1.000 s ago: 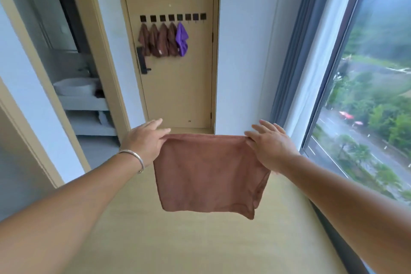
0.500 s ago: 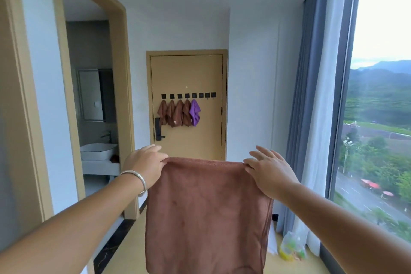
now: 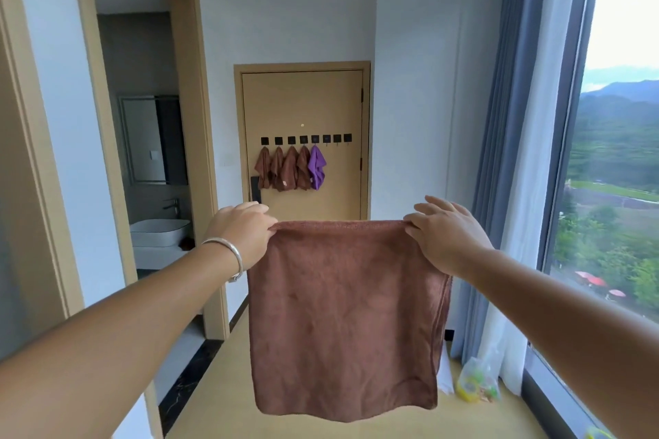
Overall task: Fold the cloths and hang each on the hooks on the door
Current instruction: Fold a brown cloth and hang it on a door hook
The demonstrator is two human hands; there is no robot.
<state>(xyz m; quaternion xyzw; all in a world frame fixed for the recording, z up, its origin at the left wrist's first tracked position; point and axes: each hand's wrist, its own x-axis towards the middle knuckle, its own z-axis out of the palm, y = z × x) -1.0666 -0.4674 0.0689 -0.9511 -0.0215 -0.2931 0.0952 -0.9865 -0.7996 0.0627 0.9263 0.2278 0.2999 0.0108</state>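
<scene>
brown cloth (image 3: 344, 324) hanging flat | left hand (image 3: 239, 236), right hand (image 3: 445, 235) outstretched level | fingers pinching top corners

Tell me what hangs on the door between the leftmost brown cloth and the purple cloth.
In the head view, three more brown cloths hang side by side between the leftmost brown cloth and the purple cloth, each from its own hook on the door.

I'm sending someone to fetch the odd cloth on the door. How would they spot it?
Look at the door at the corridor's end, at its row of black hooks. Five cloths hang there; the purple cloth is rightmost, the only one not brown.
</scene>
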